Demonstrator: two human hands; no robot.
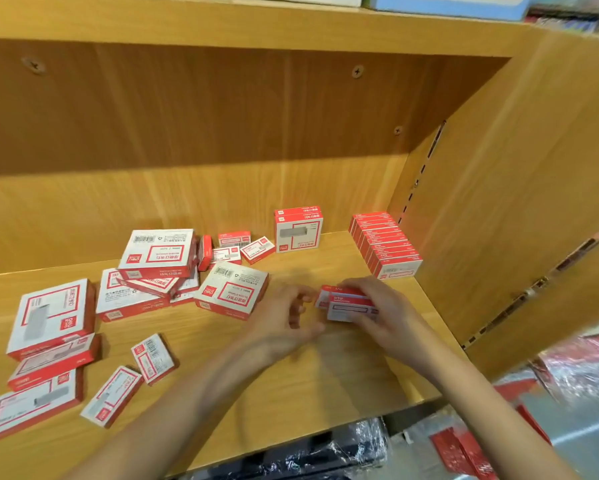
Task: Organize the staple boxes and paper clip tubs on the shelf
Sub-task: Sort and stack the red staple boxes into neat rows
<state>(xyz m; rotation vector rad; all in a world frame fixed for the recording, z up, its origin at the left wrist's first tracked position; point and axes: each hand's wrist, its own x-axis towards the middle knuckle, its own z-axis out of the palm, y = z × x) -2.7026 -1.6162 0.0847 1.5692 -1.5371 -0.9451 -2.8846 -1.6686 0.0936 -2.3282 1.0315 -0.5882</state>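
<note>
Our right hand [370,306] grips a small bundle of slim staple boxes [346,304], apparently 2 or 3 stacked together (motion blur keeps us from counting them surely), just above the shelf [325,358] near its right end. Our left hand [284,317] sits just beside the bundle with fingers loosely curled, holding nothing, its fingertips close to the boxes' left edge but apart from them as far as we can tell.

Behind the bundle, against the right wall, a neat row of slim boxes [384,242] stands on edge, and a tidy stack of wider boxes [298,228] sits to its left. Further left, larger boxes [156,252] and small ones [152,358] lie scattered and overlapping. We see no paper clip tubs.

We judge the step in hand to be squaring up this bundle before adding it to the row. Next, we would need to turn the boxes on edge and slide them flush against the row's front without toppling it.
</note>
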